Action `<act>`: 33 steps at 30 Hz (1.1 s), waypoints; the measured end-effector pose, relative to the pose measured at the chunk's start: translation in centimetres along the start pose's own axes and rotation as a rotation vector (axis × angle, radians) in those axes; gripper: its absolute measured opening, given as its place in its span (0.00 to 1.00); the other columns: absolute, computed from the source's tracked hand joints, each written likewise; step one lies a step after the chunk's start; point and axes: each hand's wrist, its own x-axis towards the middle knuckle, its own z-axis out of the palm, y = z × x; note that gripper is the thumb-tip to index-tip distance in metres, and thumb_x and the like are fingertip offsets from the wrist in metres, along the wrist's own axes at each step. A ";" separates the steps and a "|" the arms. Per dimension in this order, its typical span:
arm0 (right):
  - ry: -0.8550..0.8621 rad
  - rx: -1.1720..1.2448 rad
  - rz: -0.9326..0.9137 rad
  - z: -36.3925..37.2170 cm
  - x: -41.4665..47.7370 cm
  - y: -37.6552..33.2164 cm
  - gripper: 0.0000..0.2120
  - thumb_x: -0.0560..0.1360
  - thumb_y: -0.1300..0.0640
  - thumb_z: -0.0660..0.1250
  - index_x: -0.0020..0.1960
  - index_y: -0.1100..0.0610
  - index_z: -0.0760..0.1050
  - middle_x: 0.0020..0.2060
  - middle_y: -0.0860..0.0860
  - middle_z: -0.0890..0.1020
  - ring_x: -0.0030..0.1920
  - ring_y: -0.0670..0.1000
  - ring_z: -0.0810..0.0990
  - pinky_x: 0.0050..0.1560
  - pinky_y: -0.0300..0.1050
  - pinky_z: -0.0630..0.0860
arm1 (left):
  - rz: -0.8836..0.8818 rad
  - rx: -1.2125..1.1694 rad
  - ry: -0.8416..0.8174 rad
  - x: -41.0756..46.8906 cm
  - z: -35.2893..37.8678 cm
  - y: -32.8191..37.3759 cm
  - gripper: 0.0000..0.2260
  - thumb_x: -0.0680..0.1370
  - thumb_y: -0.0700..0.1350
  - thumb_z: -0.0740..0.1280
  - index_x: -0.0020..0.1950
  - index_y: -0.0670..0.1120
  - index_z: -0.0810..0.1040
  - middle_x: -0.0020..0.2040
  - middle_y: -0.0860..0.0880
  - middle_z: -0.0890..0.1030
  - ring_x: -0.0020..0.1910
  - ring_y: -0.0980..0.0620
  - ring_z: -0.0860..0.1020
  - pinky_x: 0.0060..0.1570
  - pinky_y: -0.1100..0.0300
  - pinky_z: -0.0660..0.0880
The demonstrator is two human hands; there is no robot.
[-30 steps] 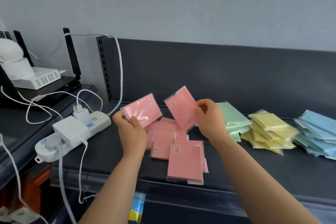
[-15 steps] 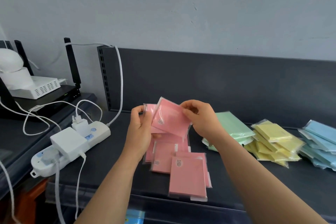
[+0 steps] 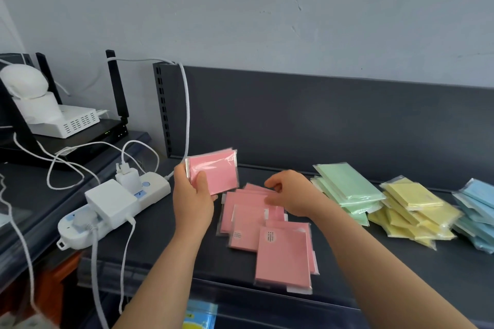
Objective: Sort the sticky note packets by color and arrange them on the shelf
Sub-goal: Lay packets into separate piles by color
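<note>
Left hand [image 3: 192, 201] gripping a pink stack [image 3: 215, 176], right hand [image 3: 292, 195] going back empty for the next packet.
Half a second ago both hands were pressing two pink packets together in the air. Now the packets are sitting squared up in the left hand alone, thumb across the front, held above the left end of the shelf [image 3: 361, 264] near the power strip [image 3: 115, 205]. Right hand is hanging apart from it, fingers loosely curled around nothing, tips dropping toward the loose pink pile [image 3: 251, 224] scattered on the shelf; can't tell if it's touching yet. Green stack [image 3: 347, 187], yellow stack [image 3: 413, 205] and blue stack [image 3: 478, 205] are sitting grouped to the right. Colour sorting is looking done, and pink is getting gathered packet by packet, with several waiting.
</note>
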 end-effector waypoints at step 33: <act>0.301 0.536 -0.098 -3.3 -0.6 1.3 0.06 0.77 0.60 0.66 0.49 0.50 0.78 0.44 0.46 0.82 0.41 0.48 0.78 0.42 0.41 0.73 | 0.003 -0.058 -0.197 -0.4 1.7 0.8 0.08 0.83 0.45 0.54 0.61 0.51 0.69 0.55 0.51 0.77 0.52 0.51 0.79 0.48 0.52 0.81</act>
